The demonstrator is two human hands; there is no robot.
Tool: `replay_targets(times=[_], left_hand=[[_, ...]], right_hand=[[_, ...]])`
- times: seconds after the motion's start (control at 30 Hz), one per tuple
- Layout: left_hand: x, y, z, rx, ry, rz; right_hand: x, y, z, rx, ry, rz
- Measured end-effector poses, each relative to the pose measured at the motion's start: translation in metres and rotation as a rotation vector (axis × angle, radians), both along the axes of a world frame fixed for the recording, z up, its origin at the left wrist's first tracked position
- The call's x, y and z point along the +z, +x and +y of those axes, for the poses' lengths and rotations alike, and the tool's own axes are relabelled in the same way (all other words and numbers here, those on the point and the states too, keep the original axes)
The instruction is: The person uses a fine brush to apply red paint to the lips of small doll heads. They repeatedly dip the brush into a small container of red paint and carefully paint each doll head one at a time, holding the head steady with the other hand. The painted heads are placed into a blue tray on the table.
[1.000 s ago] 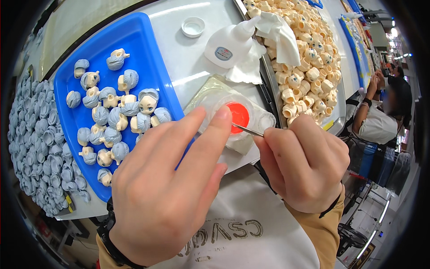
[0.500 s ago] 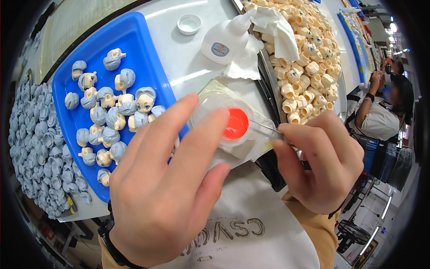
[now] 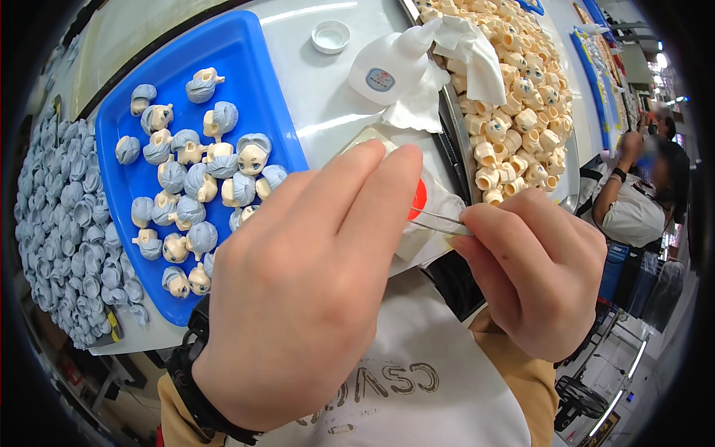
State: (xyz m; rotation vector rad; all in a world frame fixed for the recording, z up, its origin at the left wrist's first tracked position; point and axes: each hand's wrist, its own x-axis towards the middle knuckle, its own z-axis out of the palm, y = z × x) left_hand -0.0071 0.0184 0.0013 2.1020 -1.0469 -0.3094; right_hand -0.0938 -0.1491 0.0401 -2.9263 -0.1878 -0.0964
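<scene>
Your right-hand fingers (image 3: 497, 240) pinch metal tweezers (image 3: 436, 221). Your left hand (image 3: 298, 290) grips a small red-centred piece (image 3: 418, 200) beside the blue tray (image 3: 246, 67).

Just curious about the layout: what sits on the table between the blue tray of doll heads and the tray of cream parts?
In the head view, a white squeeze bottle with crumpled white cloth, plus a small white cap.

Bright overhead light, glare streaks on the white table (image 3: 328, 112), sharp centre, fisheye bending, black rim.
</scene>
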Motion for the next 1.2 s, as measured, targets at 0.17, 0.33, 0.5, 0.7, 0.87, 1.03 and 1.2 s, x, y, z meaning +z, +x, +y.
replay_targets(times=[0.17,0.33,0.5,0.7,0.87,1.03,1.2], left_hand=[[0.004,0.002,-0.002,0.011,-0.003,0.024],[0.004,-0.001,-0.003,0.042,-0.016,0.029],[0.000,-0.001,-0.002,0.069,-0.035,-0.009],[0.001,-0.002,-0.003,0.061,-0.053,-0.018],[0.000,0.000,-0.002,0.062,-0.055,-0.005],[-0.002,0.000,-0.002,0.064,-0.045,0.012],[-0.001,-0.002,-0.002,0.095,-0.045,0.025]], right_hand=[[0.001,-0.001,-0.004,-0.023,0.098,-0.057],[-0.005,-0.011,-0.019,0.127,0.421,-0.164],[-0.018,-0.026,-0.031,0.242,1.122,-0.074],[-0.051,-0.040,0.003,0.061,1.636,-0.347],[-0.053,-0.048,0.016,-0.063,1.250,-0.424],[-0.053,-0.028,0.029,-0.184,1.040,-0.485],[-0.045,-0.019,0.035,-0.274,0.971,-0.488]])
